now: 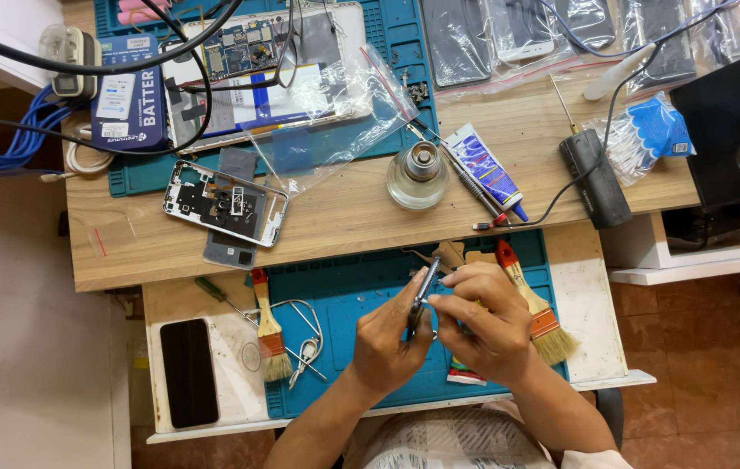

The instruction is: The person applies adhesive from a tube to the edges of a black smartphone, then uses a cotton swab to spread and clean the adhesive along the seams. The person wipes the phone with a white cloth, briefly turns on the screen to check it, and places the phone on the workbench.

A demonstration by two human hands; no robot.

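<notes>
Both hands hold a thin dark phone part (424,287) edge-on above the blue work mat (344,287). My left hand (387,339) grips its lower end from the left. My right hand (483,317) pinches it from the right, fingertips near the upper edge. Under my right hand lie a red-ferruled paintbrush (530,304) and a small red and white tube (465,373).
A second brush (270,334), tweezers (305,352), a green screwdriver (213,291) and a dark phone (188,372) lie at left. Farther away sit a phone frame (224,204), a glass bottle (418,175), a glue tube (490,171), an open tablet (257,74) and bagged phones (526,35).
</notes>
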